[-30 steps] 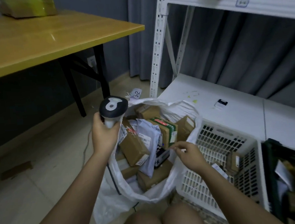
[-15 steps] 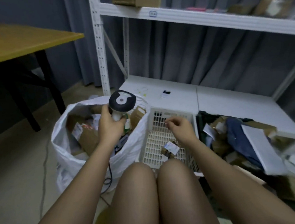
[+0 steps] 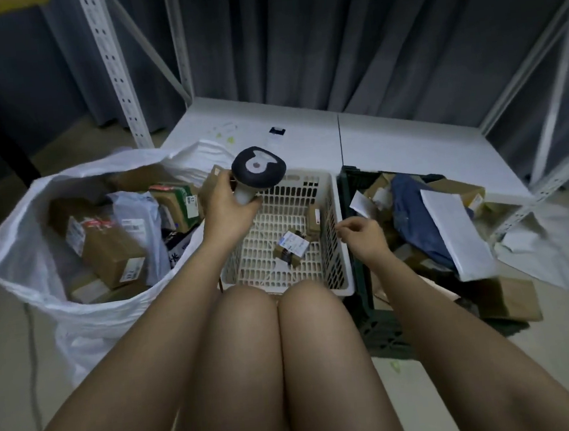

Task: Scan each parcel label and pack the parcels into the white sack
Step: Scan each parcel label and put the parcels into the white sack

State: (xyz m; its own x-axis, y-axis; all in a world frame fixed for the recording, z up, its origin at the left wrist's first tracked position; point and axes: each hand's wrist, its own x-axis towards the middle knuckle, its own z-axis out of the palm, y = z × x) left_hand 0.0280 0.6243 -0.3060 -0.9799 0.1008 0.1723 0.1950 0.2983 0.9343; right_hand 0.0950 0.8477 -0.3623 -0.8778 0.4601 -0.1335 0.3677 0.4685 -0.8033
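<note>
The white sack [image 3: 33, 271] stands open on the floor at left, filled with several brown boxes and a grey mailer. My left hand [image 3: 229, 208] grips the handle of a barcode scanner [image 3: 258, 169], held above the near-left corner of the white basket [image 3: 341, 231]. Two small labelled parcels lie in that basket: one in the middle [image 3: 292, 247], one against the right wall [image 3: 313, 218]. My right hand [image 3: 364, 237] hovers over the basket's right edge, fingers loosely curled, holding nothing.
A dark crate [image 3: 382, 330] at right holds several parcels, a blue mailer [image 3: 413, 211] and a white mailer [image 3: 456, 231]. A white shelf rack [image 3: 119, 71] stands behind, its low shelf [image 3: 390, 144] bearing a small label. My knees [image 3: 277, 305] are just in front of the basket.
The view has swung right from the sack to the basket and crate. My left hand moved the scanner over the basket. My right hand shifted right, from inside the basket to its right edge.
</note>
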